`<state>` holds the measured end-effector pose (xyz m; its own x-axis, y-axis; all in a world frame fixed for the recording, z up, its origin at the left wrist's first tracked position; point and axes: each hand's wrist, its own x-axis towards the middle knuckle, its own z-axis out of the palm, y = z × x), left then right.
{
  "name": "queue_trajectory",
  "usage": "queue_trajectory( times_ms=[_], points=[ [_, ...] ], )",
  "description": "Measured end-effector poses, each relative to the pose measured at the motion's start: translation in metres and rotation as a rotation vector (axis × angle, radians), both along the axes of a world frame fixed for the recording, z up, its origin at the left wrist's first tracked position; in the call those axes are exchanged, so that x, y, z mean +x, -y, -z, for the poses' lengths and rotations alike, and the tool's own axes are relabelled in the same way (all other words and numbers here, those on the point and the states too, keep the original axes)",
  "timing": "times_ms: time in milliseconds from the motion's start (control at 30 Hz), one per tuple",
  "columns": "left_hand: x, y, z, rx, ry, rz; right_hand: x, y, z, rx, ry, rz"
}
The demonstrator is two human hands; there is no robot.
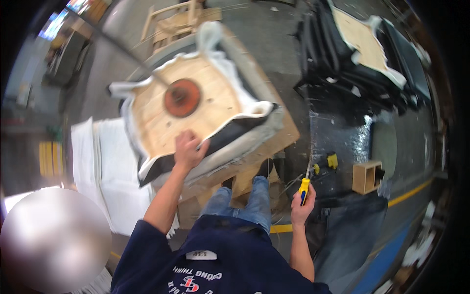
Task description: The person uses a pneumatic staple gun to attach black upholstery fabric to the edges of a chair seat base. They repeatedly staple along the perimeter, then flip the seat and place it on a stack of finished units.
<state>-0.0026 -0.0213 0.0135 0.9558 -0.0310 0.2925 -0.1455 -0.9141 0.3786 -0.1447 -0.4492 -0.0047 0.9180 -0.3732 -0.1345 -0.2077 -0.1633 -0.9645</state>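
Note:
My left hand (190,151) is closed at the near edge of an upholstered seat panel (210,93), fingers curled where the black cover (227,134) and white padding meet the bare wood. The panel lies wooden side up on a grey padded block (267,128). A round red-orange disc (182,98) on a long metal rod (117,45) stands against the middle of the wood. Off to the right, my right hand (301,208) grips a screwdriver (304,188) by its yellow and blue handle, its thin shaft pointing away from me.
White padding sheets (105,171) are stacked at the left. Black-covered panels (338,63) are piled far right. Nearer on the right are a yellow and black tool (329,164) and a small wooden box (366,176). A large shiny rounded object (54,240) fills the lower left. A wooden frame (178,22) stands behind.

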Motion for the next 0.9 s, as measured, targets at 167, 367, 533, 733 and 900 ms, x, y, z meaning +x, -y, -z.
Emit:
queue_trajectory(
  times_ms=[167,367,533,733,900],
  points=[
    [-0.013,-0.012,-0.004,-0.035,0.001,0.0,-0.017,-0.078,-0.06,-0.222,0.019,-0.439],
    [-0.023,-0.025,-0.003,-0.062,0.017,-0.003,-0.015,-0.119,-0.083,-0.229,-0.086,-0.593],
    [-0.023,-0.032,-0.002,-0.064,-0.038,0.03,-0.002,-0.126,-0.102,-0.444,0.034,-0.635],
    [-0.024,-0.039,0.002,-0.105,0.027,0.054,0.007,-0.129,-0.13,-0.642,0.04,-0.692],
    [-0.025,-0.045,0.001,-0.095,0.026,0.065,0.01,-0.139,-0.146,-0.729,0.025,-0.707]
  ],
)
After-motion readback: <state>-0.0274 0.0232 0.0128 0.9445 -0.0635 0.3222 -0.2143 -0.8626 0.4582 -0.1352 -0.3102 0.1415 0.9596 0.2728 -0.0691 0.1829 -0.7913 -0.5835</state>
